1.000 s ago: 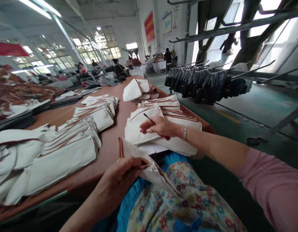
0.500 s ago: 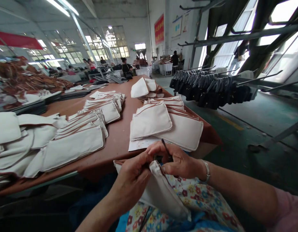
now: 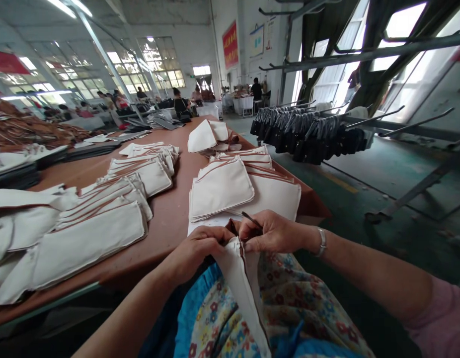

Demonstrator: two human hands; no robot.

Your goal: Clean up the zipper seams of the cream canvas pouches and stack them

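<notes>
A white fabric piece with a brown edge point(image 3: 239, 288) hangs over the flowered apron, its upper end pinched between both hands. My left hand point(image 3: 200, 248) is closed on its left side near the top. My right hand point(image 3: 269, 233) grips the right side by thumb and fingers, and a thin dark tool point(image 3: 251, 219) sticks out from between its fingers. The tool's tip is hidden at the fabric. Just beyond the hands, a stack of white pieces point(image 3: 222, 189) lies on the brown table point(image 3: 174, 214).
More white pieces point(image 3: 92, 233) lie in overlapping rows on the left of the table. A metal rack point(image 3: 327, 52) stands at the right, with dark items point(image 3: 308, 136) hanging below. Several people sit in the background. Brown material point(image 3: 32, 124) is heaped at far left.
The view has swung slightly to the right. The white piece has turned from slanting right to hanging nearly edge-on, and my left hand has moved lower down its grip, flatter and farther left.
</notes>
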